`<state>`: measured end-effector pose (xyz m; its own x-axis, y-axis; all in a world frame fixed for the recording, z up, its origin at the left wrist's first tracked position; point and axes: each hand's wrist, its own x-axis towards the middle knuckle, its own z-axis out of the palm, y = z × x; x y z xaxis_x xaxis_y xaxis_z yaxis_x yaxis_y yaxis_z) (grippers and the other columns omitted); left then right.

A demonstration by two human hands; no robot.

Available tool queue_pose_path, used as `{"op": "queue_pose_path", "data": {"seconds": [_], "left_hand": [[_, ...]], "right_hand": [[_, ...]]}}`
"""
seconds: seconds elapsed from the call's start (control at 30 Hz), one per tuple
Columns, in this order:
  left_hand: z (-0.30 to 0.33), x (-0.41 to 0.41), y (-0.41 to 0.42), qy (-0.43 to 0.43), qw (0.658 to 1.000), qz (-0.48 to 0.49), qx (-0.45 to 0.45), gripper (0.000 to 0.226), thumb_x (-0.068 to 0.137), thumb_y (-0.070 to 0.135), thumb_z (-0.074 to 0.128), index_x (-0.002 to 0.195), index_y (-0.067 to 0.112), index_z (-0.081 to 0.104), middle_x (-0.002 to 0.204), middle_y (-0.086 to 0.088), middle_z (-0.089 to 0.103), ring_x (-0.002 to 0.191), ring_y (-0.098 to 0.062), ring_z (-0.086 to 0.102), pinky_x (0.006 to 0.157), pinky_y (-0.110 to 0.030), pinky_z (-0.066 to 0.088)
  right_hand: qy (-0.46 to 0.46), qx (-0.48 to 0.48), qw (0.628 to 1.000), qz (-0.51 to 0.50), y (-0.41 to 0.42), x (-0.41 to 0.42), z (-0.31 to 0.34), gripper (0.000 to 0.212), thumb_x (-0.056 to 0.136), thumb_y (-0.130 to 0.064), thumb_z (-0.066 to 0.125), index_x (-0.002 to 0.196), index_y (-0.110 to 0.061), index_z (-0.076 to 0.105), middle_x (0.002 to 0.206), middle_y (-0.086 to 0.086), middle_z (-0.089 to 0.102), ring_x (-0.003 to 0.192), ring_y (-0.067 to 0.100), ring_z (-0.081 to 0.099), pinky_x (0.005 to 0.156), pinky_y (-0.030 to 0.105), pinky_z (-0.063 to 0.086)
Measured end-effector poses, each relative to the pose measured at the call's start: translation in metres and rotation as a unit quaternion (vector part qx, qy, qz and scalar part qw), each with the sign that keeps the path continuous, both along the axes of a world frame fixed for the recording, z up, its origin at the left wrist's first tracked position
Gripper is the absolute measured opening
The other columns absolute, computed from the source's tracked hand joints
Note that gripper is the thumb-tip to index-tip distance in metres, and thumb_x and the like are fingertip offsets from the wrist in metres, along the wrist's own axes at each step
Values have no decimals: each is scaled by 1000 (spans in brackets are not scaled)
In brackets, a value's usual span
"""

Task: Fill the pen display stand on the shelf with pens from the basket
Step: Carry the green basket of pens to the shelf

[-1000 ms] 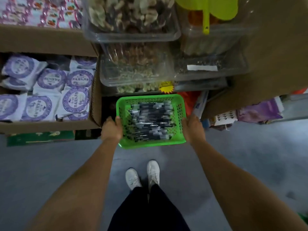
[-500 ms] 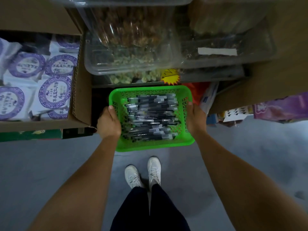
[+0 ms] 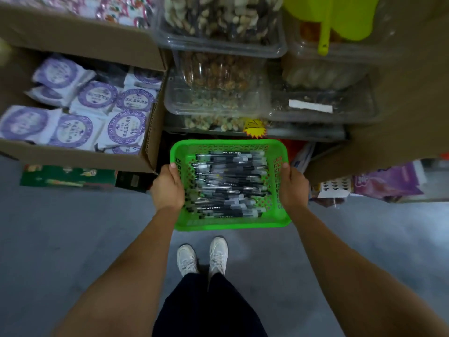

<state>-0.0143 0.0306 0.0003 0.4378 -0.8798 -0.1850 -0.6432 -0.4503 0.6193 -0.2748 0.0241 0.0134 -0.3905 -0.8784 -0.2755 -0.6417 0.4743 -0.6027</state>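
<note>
I'm holding a green basket point(image 3: 230, 223) at frame centre, above the floor. Left hand point(image 3: 167, 188) & right hand point(image 3: 292, 187) grip its side rims, fingers curled over the edges. Risk: tilting it w/ uneven grip could spill the loose pens point(image 3: 228, 183). Pens are black & clear, piled crosswise. No display stand in view.

The basket point(image 3: 230, 224) sits between the left hand point(image 3: 167, 188) and the right hand point(image 3: 292, 188), each gripping one side rim. Pens point(image 3: 228, 186) lie piled crosswise in it. Beyond it, clear containers point(image 3: 218, 93) of snacks stand stacked. To the left, a cardboard box point(image 3: 80, 158) holds packets point(image 3: 126, 127). Below the basket, two shoes point(image 3: 201, 256) stand on the floor point(image 3: 73, 239).
</note>
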Motion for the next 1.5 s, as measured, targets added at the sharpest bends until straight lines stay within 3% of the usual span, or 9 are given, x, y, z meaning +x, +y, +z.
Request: {"op": "queue_pose_path", "data": {"seconds": [0.13, 0.3, 0.43, 0.57, 0.8, 0.93, 1.17, 1.37, 1.5], "left_hand": [[32, 14, 34, 12, 1000, 9, -14, 40, 103, 25, 26, 89, -4, 51, 81, -27, 60, 72, -40, 56, 59, -34, 32], [64, 54, 87, 9, 999, 32, -15, 39, 103, 26, 27, 86, -1, 50, 75, -25, 57, 69, -40, 54, 58, -36, 31], [84, 106, 134, -10, 997, 68, -22, 41, 102, 26, 28, 91, -5, 53, 84, -32, 61, 78, -47, 57, 61, -39, 33], [101, 171, 194, -11, 992, 122, -35, 42, 102, 26, 28, 84, -4, 51, 81, -33, 60, 76, -46, 57, 61, -40, 34], [134, 298, 302, -22, 968, 249, -26, 48, 102, 27, 27, 87, -8, 55, 89, -36, 61, 83, -49, 57, 69, -46, 41], [151, 365, 341, -42, 950, 310, -11, 48, 102, 28, 27, 90, -8, 57, 96, -37, 61, 89, -50, 57, 74, -47, 43], [153, 486, 356, -69, 923, 379, 5, 48, 102, 28, 26, 98, -9, 58, 100, -38, 61, 93, -51, 57, 75, -46, 43], [153, 599, 312, -64, 915, 397, -3, 48, 102, 27, 27, 94, -9, 58, 98, -38, 61, 92, -51, 57, 75, -47, 43], [151, 676, 274, -61, 919, 389, -17, 46, 102, 28, 27, 93, -6, 57, 95, -36, 62, 90, -50, 57, 72, -45, 42]], "right_hand": [[-6, -9, 1000, 22, 23, 13, 33, 44, 103, -37, 32, 72, -9, 43, 61, 5, 42, 59, 22, 39, 53, 35, 23], [-35, -18, 998, 43, 63, 47, 54, 43, 102, -42, 31, 65, -23, 39, 65, 3, 46, 66, 22, 46, 63, 31, 34], [-32, -29, 996, 84, 91, 101, 74, 35, 103, -40, 31, 85, -18, 52, 71, 6, 51, 73, 24, 50, 66, 32, 34], [-36, -50, 988, 142, 118, 174, 94, 50, 103, -36, 34, 81, -2, 62, 83, 21, 65, 83, 36, 61, 71, 37, 40], [-68, -38, 963, 260, 171, 324, 110, 50, 101, -42, 33, 63, -13, 47, 71, 16, 59, 72, 35, 58, 64, 38, 40], [-43, -25, 943, 330, 181, 413, 121, 45, 102, -38, 32, 67, -13, 44, 82, 23, 62, 81, 35, 57, 70, 37, 37], [-49, -15, 911, 409, 163, 567, 122, 48, 103, -36, 33, 65, -11, 47, 74, 12, 56, 73, 29, 54, 64, 33, 35], [-44, -18, 898, 437, 112, 691, 120, 49, 103, -36, 31, 57, -20, 35, 70, 12, 52, 67, 26, 50, 61, 31, 31], [-52, -13, 903, 425, 74, 765, 124, 49, 103, -38, 31, 61, -16, 43, 64, 7, 52, 63, 25, 50, 60, 31, 35]]}}
